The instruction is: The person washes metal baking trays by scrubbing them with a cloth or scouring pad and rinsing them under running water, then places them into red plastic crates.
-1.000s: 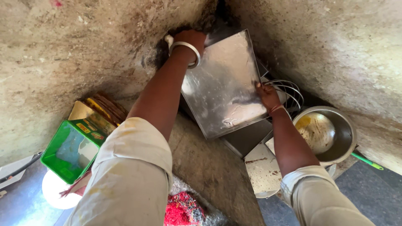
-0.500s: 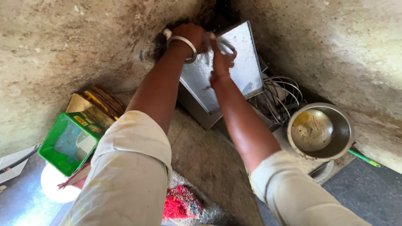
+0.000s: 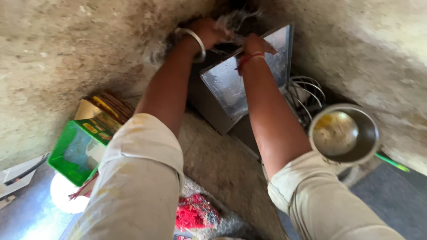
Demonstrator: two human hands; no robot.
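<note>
A square shiny metal tray leans upright in the corner of two rough mud walls. My left hand, with a metal bangle on the wrist, is up in the dark corner above the tray, closed on a grey fibrous wad. My right hand, with a red thread at the wrist, lies over the tray's upper edge beside the left hand. Its fingers point towards the wad and are blurred, so its grip is unclear.
A steel bowl sits at the right, with a wire utensil behind it and a green stick past it. A green box stands at the left over a white round object. Red material lies below.
My right hand left the tray's right side and rose to its upper edge beside my left hand. The tray now stands more upright. The grey wad has appeared at my left hand.
</note>
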